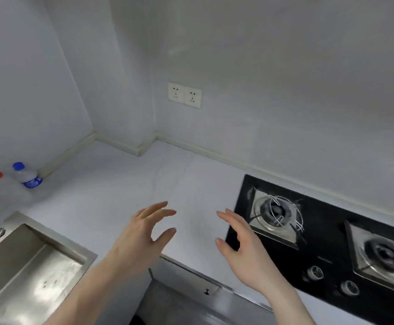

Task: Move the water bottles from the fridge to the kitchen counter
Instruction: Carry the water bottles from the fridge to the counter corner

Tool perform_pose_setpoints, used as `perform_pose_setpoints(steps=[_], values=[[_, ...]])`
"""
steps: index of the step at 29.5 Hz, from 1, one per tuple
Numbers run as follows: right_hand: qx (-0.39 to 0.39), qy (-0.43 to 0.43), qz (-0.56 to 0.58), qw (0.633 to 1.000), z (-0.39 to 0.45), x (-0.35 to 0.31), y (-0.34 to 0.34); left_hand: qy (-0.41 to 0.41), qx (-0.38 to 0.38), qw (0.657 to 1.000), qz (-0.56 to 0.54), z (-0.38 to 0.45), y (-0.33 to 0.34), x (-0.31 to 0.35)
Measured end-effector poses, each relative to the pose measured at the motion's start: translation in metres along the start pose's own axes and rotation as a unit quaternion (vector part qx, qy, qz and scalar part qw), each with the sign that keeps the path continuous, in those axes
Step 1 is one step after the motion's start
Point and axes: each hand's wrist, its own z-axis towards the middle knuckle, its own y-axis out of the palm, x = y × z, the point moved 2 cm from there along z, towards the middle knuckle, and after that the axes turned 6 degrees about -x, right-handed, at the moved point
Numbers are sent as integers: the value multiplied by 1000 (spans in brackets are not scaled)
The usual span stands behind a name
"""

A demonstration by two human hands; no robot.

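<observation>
Walls: plain pale grey walls meeting at a stepped corner | Fittings: double cream wall socket plate | Worktop: pale grey countertop edged by a cream upstand strip | Left: brushed stainless-steel sink basin | Right: black glass two-burner gas hob | Light: soft, even

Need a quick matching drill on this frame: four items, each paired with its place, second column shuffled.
Items:
1. blue-capped bottle
2. sink
3. gas hob
4. wall sockets

Places:
A. set into the counter at the right
B. on the wall above the counter
C. on the counter's far left, by the wall
D. set into the counter at the lower left

Pairs: 1-C, 2-D, 3-A, 4-B
</observation>
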Motion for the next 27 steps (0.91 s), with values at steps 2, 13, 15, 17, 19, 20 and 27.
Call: perform_pose_setpoints(steps=[2, 13, 15, 17, 19, 20, 27], values=[[30, 21, 4, 999, -43, 33, -35, 30, -9, 999, -17, -4, 36, 50], [241, 126, 48, 961, -267, 161, -161, 217, -138, 966, -27, 5, 182, 243], [280, 156, 57, 946, -302, 178, -175, 253, -173, 951, -29, 7, 205, 280], [333, 185, 74, 922, -345, 193, -190, 305, -212, 928, -16, 8, 236, 328], [385, 207, 80, 896, -380, 205, -201, 348, -245, 905, -11, 7, 262, 373], [402, 217, 80, 886, -393, 209, -204, 368, -254, 894, -8, 5, 272, 389], [513, 298, 46, 804, -479, 241, -226, 468, -332, 818, -26, 3, 354, 500]])
